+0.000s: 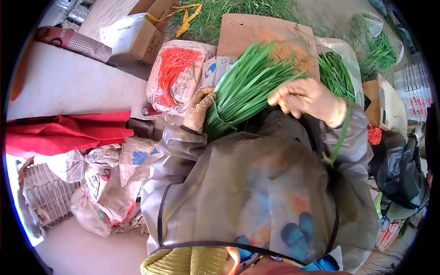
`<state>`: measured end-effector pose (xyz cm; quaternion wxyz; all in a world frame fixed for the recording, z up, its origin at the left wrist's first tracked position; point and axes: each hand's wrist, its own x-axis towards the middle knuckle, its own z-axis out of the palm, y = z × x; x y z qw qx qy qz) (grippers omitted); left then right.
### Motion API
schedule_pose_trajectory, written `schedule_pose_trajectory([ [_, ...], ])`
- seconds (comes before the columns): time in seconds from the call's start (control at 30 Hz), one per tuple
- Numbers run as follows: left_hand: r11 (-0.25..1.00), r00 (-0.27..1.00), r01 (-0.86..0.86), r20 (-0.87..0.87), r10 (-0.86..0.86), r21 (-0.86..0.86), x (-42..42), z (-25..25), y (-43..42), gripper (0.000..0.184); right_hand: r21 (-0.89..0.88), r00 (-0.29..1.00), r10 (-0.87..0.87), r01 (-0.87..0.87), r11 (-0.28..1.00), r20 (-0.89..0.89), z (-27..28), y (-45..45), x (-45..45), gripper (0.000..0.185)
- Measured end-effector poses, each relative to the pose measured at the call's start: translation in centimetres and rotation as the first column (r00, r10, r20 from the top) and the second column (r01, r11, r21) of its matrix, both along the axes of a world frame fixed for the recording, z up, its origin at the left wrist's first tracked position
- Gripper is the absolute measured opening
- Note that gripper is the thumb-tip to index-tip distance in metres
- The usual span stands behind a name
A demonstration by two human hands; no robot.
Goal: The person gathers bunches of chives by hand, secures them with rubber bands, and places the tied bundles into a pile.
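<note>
A thick bunch of long green chives (256,87) lies slanted across my lap, its leaf tips fanning up and to the right. My gloved left hand (200,107) is wrapped around the lower left side of the bunch, with the thumb on top. At the right side of the leaves is my gloved right hand (305,98), its fingers loosely bent and apart, slightly blurred, with nothing visible in them. A green band (343,135) hangs from my right wrist.
A brown board (243,34) stands just beyond the bunch. Red ties (178,68) lie on a pale sack (156,85) at the left. More chives (337,73) sit at the right, and loose greens (220,13) cover the floor behind. A cardboard box (146,43) stands at the back left.
</note>
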<state>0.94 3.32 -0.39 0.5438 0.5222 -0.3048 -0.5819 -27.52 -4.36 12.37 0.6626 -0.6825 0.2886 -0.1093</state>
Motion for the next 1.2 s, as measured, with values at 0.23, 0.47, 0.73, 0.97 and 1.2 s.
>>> schedule_pose_trajectory([
  [0.23, 0.995, 0.996, 0.092, -0.019, -0.093, -0.045, -0.9, 0.6, 0.0, 0.039, 0.004, 0.912, -0.385, 0.389, 0.921, 0.143, -5.2, 0.3, 4.6, 0.016],
  [0.47, 0.977, 0.948, 0.209, 0.250, -0.196, -0.028, -1.8, 0.3, -0.4, 0.061, -0.204, 0.874, -0.346, 0.428, 0.881, 0.341, -7.2, -0.6, -0.4, 0.010],
  [0.73, 0.981, 0.962, 0.190, 0.208, -0.176, -0.050, -2.0, -0.1, -0.6, 0.052, -0.251, 0.888, -0.447, 0.412, 0.876, -0.103, -10.6, 0.9, 2.1, 0.029],
  [0.97, 0.983, 0.967, 0.178, 0.190, -0.167, -0.039, -2.2, 0.3, -0.6, 0.048, 0.235, 0.959, -0.275, 0.253, 0.938, 0.064, -9.9, 1.9, 4.4, 0.020],
  [1.2, 0.982, 0.960, 0.186, 0.223, -0.171, -0.045, -2.2, -0.1, -0.8, 0.044, 0.046, 0.964, -0.257, 0.255, 0.966, 0.069, -10.5, 3.6, 8.4, 0.017],
])
